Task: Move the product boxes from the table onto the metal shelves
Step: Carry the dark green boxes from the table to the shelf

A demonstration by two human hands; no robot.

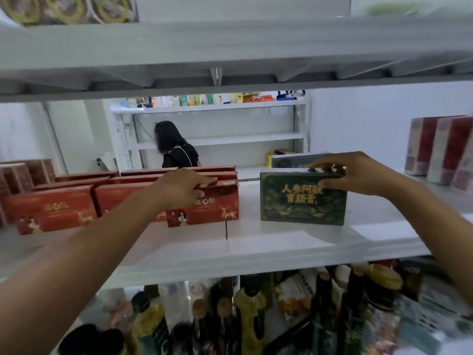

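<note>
Shelf's (256,254) filling up: a red box (204,208) and green box (303,198) are being gripped from above by left hand (183,188) and right hand (358,172), table's probably not cleared, can't see it.

Single head-worn view, close to the white metal shelf board (256,247), facing forward and slightly down between that board and the grey shelf above it (230,47); both forearms enter from below.

white walls (358,119), far shelving unit (220,139), person in black (179,152)
</note>
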